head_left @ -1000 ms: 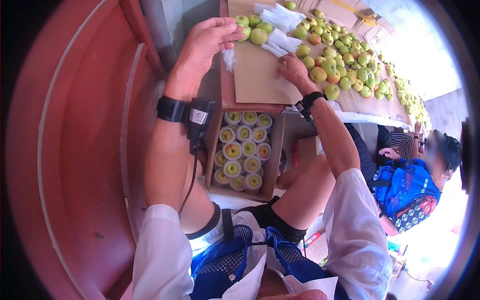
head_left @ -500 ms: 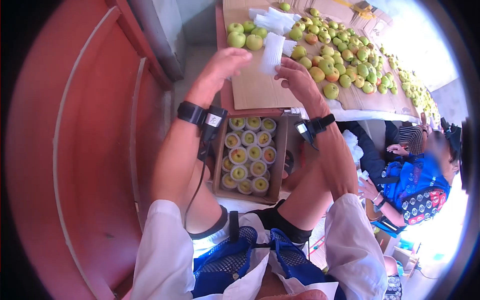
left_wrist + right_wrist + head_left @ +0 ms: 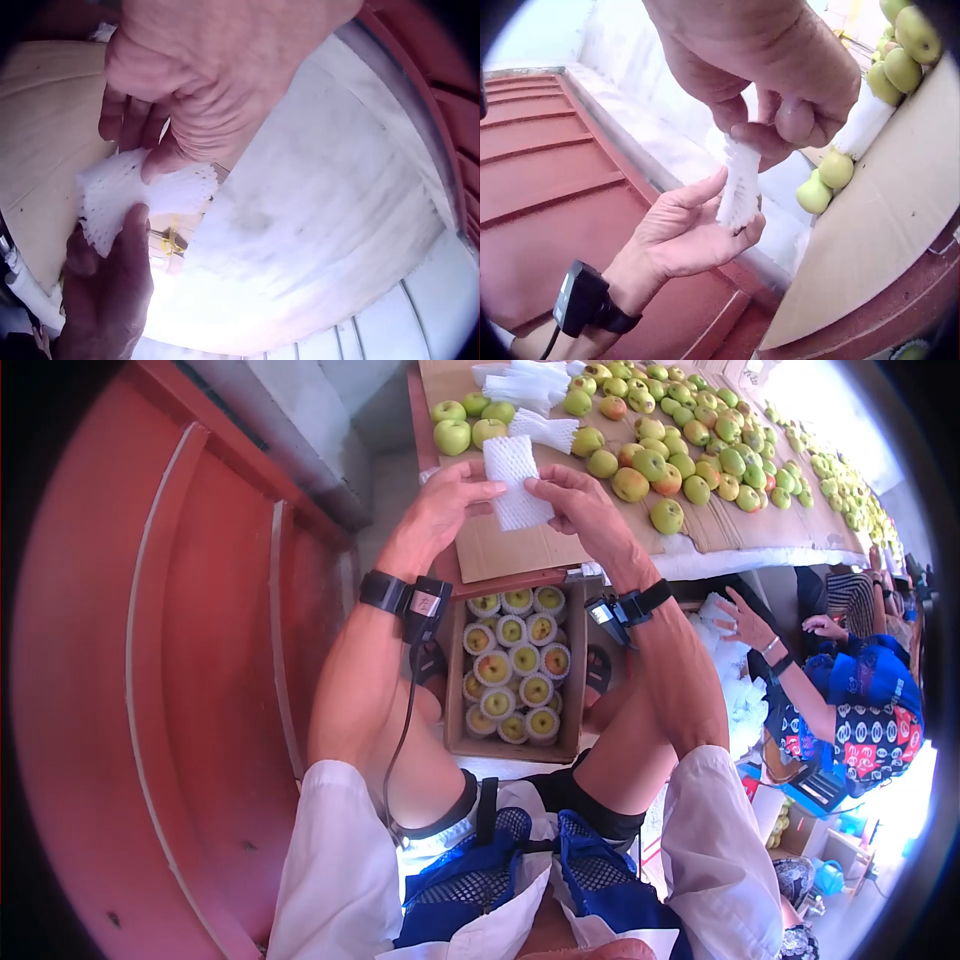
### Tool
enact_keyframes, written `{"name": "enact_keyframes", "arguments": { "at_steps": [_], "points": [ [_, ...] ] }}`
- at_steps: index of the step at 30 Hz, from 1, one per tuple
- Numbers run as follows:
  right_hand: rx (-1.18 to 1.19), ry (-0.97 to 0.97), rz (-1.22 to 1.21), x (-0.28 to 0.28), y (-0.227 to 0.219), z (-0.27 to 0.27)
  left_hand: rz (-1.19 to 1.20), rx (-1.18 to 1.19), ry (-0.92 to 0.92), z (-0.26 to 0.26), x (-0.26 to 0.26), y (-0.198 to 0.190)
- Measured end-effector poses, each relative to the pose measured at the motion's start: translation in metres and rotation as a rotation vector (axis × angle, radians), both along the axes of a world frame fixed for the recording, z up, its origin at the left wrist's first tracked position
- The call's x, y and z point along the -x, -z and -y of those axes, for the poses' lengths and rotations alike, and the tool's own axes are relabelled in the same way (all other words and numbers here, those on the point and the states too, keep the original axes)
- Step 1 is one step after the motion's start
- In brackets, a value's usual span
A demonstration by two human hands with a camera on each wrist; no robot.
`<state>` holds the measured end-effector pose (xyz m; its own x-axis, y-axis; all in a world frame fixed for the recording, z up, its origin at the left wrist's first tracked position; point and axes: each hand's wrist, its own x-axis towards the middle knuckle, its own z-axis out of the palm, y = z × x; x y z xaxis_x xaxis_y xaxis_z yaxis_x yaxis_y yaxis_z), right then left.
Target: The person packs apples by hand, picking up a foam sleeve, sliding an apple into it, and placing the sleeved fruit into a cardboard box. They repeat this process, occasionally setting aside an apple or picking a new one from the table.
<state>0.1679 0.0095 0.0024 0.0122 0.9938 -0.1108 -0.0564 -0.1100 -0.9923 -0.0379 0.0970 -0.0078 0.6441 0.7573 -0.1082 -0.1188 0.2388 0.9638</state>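
Head view: left fingers (image 3: 484, 491) and right fingers (image 3: 545, 490) pinch a foam net (image 3: 514, 468) near apples (image 3: 452, 437).

White sleeves (image 3: 341, 840), blue mesh vest (image 3: 475, 880), black wrist straps (image 3: 384, 591).

Low passage over the near cardboard (image 3: 510, 555)
Piled apples (image 3: 666, 516) block the right; foam nets (image 3: 543, 430) and green apples (image 3: 452, 437) lie across the far side.
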Motion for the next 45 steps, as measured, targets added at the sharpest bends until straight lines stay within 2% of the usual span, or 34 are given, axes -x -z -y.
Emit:
{"name": "enact_keyframes", "arguments": {
  "at_steps": [4, 7, 10, 11, 13, 16, 22, 26, 28, 30, 33, 37, 39, 42, 45],
  "points": [
    [-0.013, 0.139, 0.171, 0.0, 0.009, -0.006, -0.083, -0.066, -0.096, 0.004, -0.003, -0.003],
    [0.016, 0.174, 0.343, 0.002, 0.006, -0.007, -0.18, -0.139, -0.164, 0.0, -0.005, 0.003],
    [-0.16, 0.32, 0.522, 0.0, 0.02, -0.015, -0.228, -0.3, -0.274, -0.002, -0.008, 0.01],
    [-0.096, 0.268, 0.384, -0.004, 0.022, -0.015, -0.247, -0.377, -0.33, -0.003, -0.01, 0.012],
    [0.032, 0.164, 0.109, 0.005, -0.012, 0.0, -0.285, -0.505, -0.411, -0.004, -0.014, 0.012],
    [0.114, 0.123, -0.098, 0.01, -0.023, 0.006, -0.33, -0.655, -0.473, 0.002, -0.021, 0.008],
    [0.153, 0.081, -0.316, 0.009, -0.015, -0.001, -0.352, -0.922, -0.552, 0.011, -0.029, 0.005],
    [0.102, 0.075, -0.338, 0.006, -0.007, -0.003, -0.377, -1.032, -0.54, 0.02, -0.029, -0.005],
    [0.039, 0.109, -0.385, 0.006, -0.004, -0.004, -0.384, -1.025, -0.508, 0.027, -0.03, -0.01],
    [0.006, 0.127, -0.315, 0.005, -0.008, -0.003, -0.397, -0.997, -0.475, 0.034, -0.031, -0.013],
    [-0.032, 0.177, -0.261, 0.006, -0.014, -0.002, -0.385, -1.076, -0.395, 0.037, -0.032, -0.011],
    [-0.116, 0.231, -0.173, 0.006, -0.015, 0.001, -0.197, -0.819, -0.301, 0.037, -0.035, -0.007],
    [-0.179, 0.258, -0.007, 0.005, -0.015, -0.001, -0.059, -0.635, -0.216, 0.034, -0.035, -0.012],
    [-0.26, 0.32, 0.239, 0.007, -0.004, -0.009, -0.006, -0.357, -0.186, 0.039, -0.035, -0.027],
    [-0.438, 0.357, 0.484, 0.013, 0.011, -0.013, 0.031, -0.355, -0.158, 0.039, -0.038, -0.026]
  ]
}}
